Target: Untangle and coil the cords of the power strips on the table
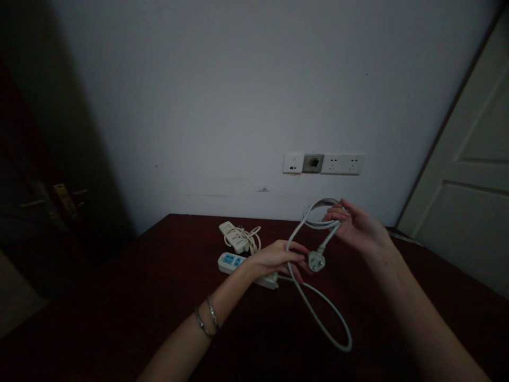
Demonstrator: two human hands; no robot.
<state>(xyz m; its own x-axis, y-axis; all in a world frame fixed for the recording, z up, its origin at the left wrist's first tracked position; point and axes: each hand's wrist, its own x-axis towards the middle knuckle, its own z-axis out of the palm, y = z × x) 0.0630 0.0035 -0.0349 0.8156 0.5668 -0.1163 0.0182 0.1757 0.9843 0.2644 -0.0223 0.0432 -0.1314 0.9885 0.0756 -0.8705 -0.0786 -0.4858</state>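
Note:
My right hand [356,225] is closed around coiled loops of a white power cord [318,307], held up above the dark red table [131,313]. The cord's plug [316,261] dangles just below that hand. My left hand [278,258] pinches the same cord lower down, close to the plug, with a long loop hanging to the tabletop. Under the left hand lies a white power strip with blue sockets [231,261]. Thin bracelets sit on my left wrist.
A second white power strip [235,236] with its bundled cord lies further back on the table. A row of wall outlets [323,163] is set above the table. A white door [469,196] stands at right, a dark door with a brass handle [59,204] at left.

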